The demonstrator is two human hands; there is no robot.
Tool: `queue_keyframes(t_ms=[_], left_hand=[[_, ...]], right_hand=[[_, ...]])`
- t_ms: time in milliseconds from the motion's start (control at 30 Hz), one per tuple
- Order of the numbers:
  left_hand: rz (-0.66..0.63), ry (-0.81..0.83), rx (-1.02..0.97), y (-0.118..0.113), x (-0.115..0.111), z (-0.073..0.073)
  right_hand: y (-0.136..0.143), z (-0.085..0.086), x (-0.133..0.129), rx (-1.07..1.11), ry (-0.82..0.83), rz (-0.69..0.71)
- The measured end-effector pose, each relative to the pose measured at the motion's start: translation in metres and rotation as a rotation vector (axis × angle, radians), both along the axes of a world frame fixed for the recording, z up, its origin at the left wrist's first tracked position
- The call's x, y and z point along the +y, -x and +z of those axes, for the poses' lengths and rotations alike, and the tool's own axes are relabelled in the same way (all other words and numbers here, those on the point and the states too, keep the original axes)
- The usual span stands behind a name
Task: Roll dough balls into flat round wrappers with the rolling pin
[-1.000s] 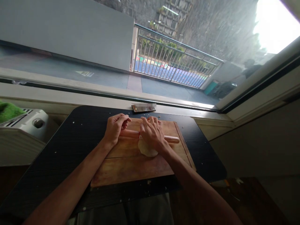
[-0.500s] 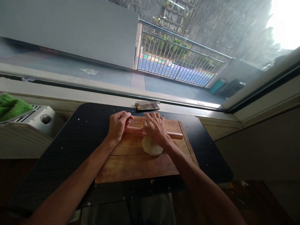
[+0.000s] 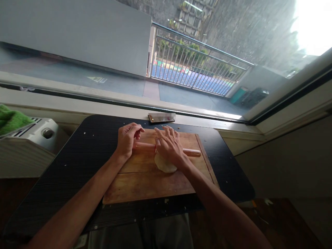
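Note:
A pinkish rolling pin [image 3: 192,152] lies across the wooden cutting board [image 3: 155,185]. My right hand [image 3: 169,145] rests palm down over its middle, fingers stretched and spread. At the pin's left end, my left hand [image 3: 126,139] has its fingers curled in, with the palm against the pin. A flat, pale round of dough [image 3: 165,164] lies on the board just on my side of the pin. Part of the dough is hidden under my right hand and wrist.
The board sits on a black table [image 3: 77,152] dotted with pale crumbs. A phone [image 3: 161,118] lies at the sill beyond the table's far edge. To the left, a green cloth [image 3: 12,119] lies on a white box-like unit [image 3: 46,133]. A large window borders the far side.
The rolling pin has turned and come slightly toward me under both hands. A label visible beside my right hand is now mostly covered. The view has shifted a little.

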State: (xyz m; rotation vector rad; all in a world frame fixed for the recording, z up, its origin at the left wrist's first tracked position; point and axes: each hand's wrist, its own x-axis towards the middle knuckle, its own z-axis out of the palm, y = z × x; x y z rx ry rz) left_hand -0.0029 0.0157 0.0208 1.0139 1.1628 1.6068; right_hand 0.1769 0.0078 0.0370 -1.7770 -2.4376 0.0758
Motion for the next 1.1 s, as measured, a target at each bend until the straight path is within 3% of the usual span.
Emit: queue_keyframes(t_ms=[467,1100], left_hand=[[-0.008,0.004,-0.052,0.002,0.004,-0.002],[-0.01,0.048,-0.04,-0.002,0.0,-0.002]], right_hand=[[-0.002,-0.01,-0.036,-0.023,-0.136,0.031],[0.004,-0.004,0.017,-0.077,-0.08,0.042]])
